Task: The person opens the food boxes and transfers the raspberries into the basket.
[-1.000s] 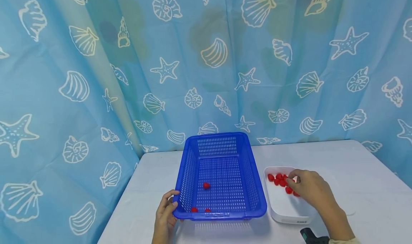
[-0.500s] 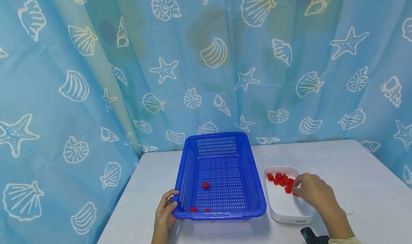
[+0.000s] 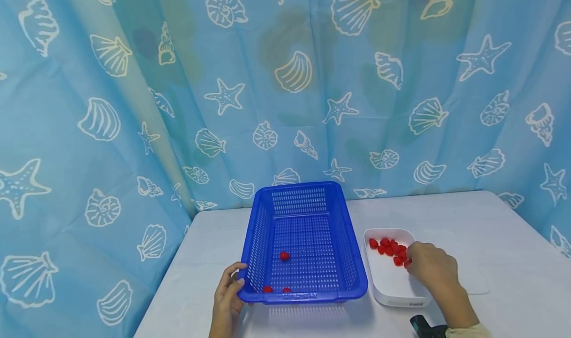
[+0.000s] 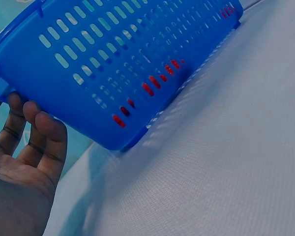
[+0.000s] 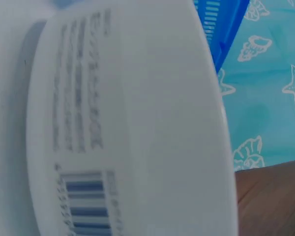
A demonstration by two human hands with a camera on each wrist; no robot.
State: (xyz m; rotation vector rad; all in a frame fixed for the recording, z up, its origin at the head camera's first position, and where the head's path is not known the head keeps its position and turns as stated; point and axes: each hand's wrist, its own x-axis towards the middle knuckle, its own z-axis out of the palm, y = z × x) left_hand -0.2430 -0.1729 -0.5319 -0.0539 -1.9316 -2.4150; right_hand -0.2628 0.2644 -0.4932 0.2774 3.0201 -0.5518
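My left hand [image 3: 228, 298] grips the front left corner of a blue perforated plastic basket [image 3: 304, 296], with the thumb at its rim. Several small red berry-like pieces lie inside, one of them a red piece [image 3: 284, 255] on the basket floor. Through the slots in the left wrist view, more red [image 4: 147, 88] shows low in the wall. My right hand [image 3: 433, 266] reaches over the right edge of a white plastic box [image 3: 394, 284], fingers bent down beside a red piece [image 3: 408, 263]. Its fingertips are hidden, so any hold on that piece cannot be made out. Several red pieces [image 3: 389, 251] cluster at the box's far end.
Both containers stand side by side on a white-covered table [image 3: 504, 239]. A blue curtain [image 3: 285, 95] with shell prints hangs behind and to the left. A clear, thin-edged sheet or lid [image 3: 476, 281] lies right of the box, partly under the right arm.
My right hand has shifted slightly right and lower over the box's right edge, its fingers now turned further down. My left hand keeps its grip on the basket.
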